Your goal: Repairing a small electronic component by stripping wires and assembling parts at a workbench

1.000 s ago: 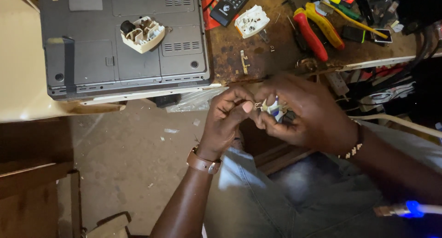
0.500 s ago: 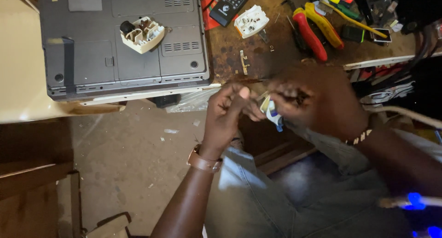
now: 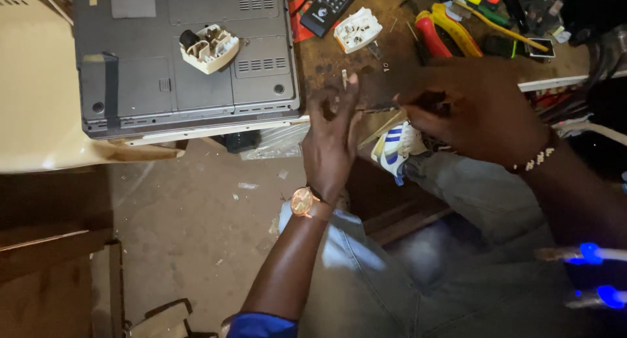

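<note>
I see a thin metal tool, prob a small screwdriver (image 3: 379, 108), pinched in the fingers (image 3: 418, 106) of the right hand (image 3: 480, 109), shaft pointing left toward the left hand (image 3: 333, 132). Left hand is spread open, palm up, gripping nothing; the tool tip ends just beside its fingertips. Can't tell if a small part sits between them, too dark.

Progress, my guess: work is mid-way. Two opened white plugs lie apart: one (image 3: 357, 30) on the wooden tabletop (image 3: 392, 70), other (image 3: 209, 48) on the upturned grey laptop (image 3: 183, 57), neither closed up yet.

Further out: black remote (image 3: 336, 5), red and yellow pliers (image 3: 444, 31) well beyond the hands. Below them a striped shoe (image 3: 395, 148), jeans (image 3: 405, 273), bare floor (image 3: 189, 207). Watch (image 3: 304, 201) on left wrist, bead bracelet (image 3: 535, 160) on right.
</note>
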